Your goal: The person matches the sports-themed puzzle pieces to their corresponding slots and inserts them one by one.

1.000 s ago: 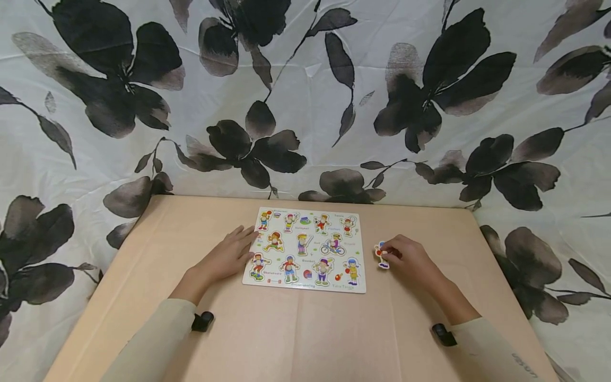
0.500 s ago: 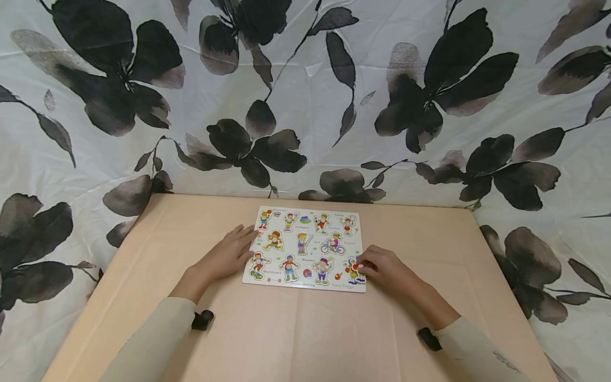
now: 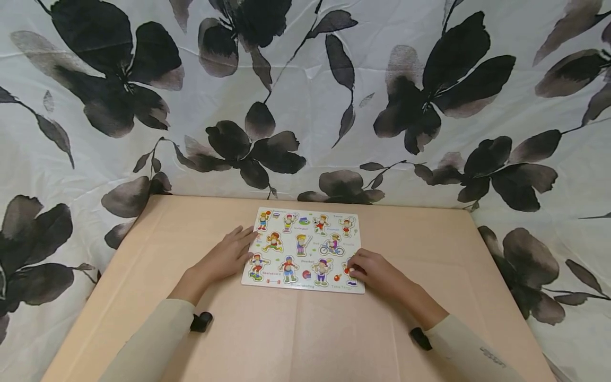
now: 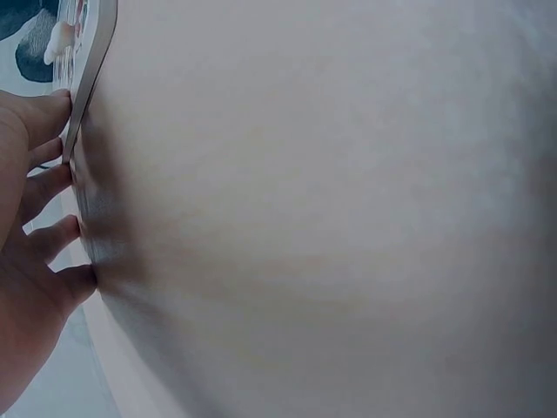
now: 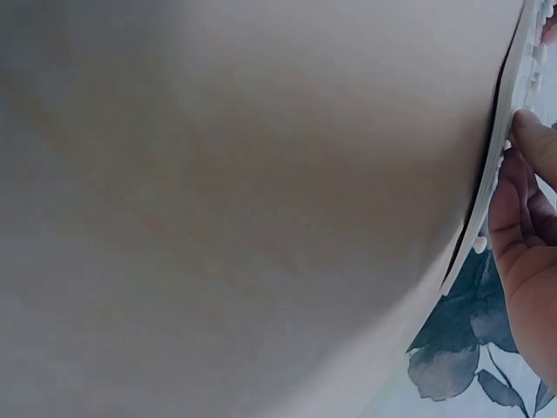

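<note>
A white puzzle board (image 3: 281,276) lies on the table, bearing several cartoon sports-figure pieces. My left hand (image 3: 231,253) rests at its left edge, fingers spread; in the left wrist view the thumb and fingers (image 4: 54,187) touch the edge and the table. Over the board's lower right corner, my right hand (image 3: 377,270) pinches a figure-shaped puzzle piece (image 3: 352,280) between thumb and fingers. That piece is mostly hidden by the hand, and whether it sits down in its recess I cannot tell. The right wrist view shows the thumb (image 5: 533,144) low against the board's surface (image 5: 496,148).
The light wooden-toned table (image 3: 296,334) extends around the board. A white cloth with dark flowers (image 3: 425,95) hangs behind it and shows at both sides. Small black cameras (image 3: 201,321) sit at both wrists.
My right hand has moved left with the puzzle piece, from the table beside the board to the board's lower right corner. The left hand has stayed in place.
</note>
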`<act>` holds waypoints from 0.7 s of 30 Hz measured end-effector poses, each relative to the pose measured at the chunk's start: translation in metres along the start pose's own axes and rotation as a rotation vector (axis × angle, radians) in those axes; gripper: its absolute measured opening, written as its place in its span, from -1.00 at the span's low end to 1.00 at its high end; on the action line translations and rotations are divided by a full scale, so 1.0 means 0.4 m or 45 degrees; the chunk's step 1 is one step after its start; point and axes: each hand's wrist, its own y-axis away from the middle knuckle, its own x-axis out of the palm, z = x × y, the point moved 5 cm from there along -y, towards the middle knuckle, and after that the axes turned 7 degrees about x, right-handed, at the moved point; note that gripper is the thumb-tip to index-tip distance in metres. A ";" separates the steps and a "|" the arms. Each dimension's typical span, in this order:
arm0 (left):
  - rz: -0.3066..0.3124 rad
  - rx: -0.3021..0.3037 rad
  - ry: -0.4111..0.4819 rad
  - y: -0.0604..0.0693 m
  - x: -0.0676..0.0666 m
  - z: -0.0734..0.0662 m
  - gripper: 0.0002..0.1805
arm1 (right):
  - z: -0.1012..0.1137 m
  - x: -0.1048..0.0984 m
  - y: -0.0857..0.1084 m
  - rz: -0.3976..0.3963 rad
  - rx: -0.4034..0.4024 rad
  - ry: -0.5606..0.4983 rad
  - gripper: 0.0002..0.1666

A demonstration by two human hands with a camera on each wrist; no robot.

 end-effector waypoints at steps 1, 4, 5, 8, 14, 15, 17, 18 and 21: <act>-0.001 0.006 0.000 0.000 0.000 -0.001 -0.36 | 0.000 0.002 0.000 -0.003 0.001 0.006 -0.90; -0.008 0.011 -0.001 0.004 0.001 -0.003 -0.36 | 0.000 0.006 -0.001 -0.007 0.012 0.003 -0.91; -0.010 0.013 0.000 0.005 0.001 -0.004 -0.36 | 0.000 0.007 -0.001 -0.007 0.016 0.002 -0.92; -0.015 0.011 -0.003 0.009 -0.002 -0.003 -0.35 | 0.001 0.009 -0.005 0.001 0.034 0.002 -0.91; -0.012 -0.015 0.005 0.013 0.002 0.004 -0.35 | 0.003 0.011 -0.011 0.004 0.036 -0.002 -0.91; -0.010 -0.027 0.012 0.014 0.003 0.006 -0.35 | 0.003 0.011 -0.011 0.004 0.029 -0.008 -0.91; -0.007 -0.048 0.029 0.016 0.005 0.011 -0.35 | 0.003 0.010 -0.010 0.001 0.022 -0.015 -0.87; -0.010 -0.048 0.029 0.017 0.006 0.014 -0.35 | 0.002 0.007 -0.009 -0.006 0.021 -0.021 -0.84; -0.016 -0.049 0.044 0.019 0.010 0.018 -0.35 | -0.005 -0.009 -0.003 -0.036 0.079 -0.041 -0.75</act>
